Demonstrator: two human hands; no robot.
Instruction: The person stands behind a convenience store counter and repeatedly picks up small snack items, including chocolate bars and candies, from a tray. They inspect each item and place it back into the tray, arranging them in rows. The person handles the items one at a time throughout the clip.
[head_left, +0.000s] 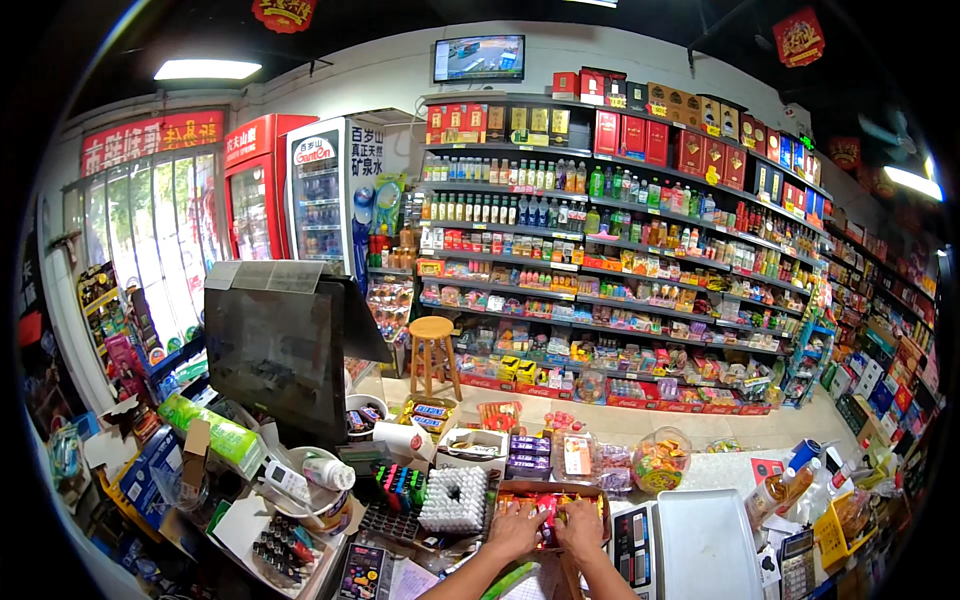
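Observation:
Both of my hands reach into an open cardboard box (605, 517) of small red and orange snack packets (531, 500) on the counter. My left hand (516, 531) lies over the left part of the box, its fingertips among the packets. Just to its right, my right hand (579, 529) has its fingers bent down onto the packets near a pink-red one (550, 510). The fingertips are partly hidden, so I cannot tell whether either hand grips a packet. Left of the box stands a block of white egg-tray-like pieces (453, 500), beside several coloured lighters (400, 485).
A weighing scale with a white tray (709, 551) sits right of the box. Bottles (770, 495) and a calculator (796, 564) lie farther right. Behind are purple candy boxes (529, 454) and a candy jar (661, 459). A monitor (274, 345) and a white bucket (296, 501) stand left.

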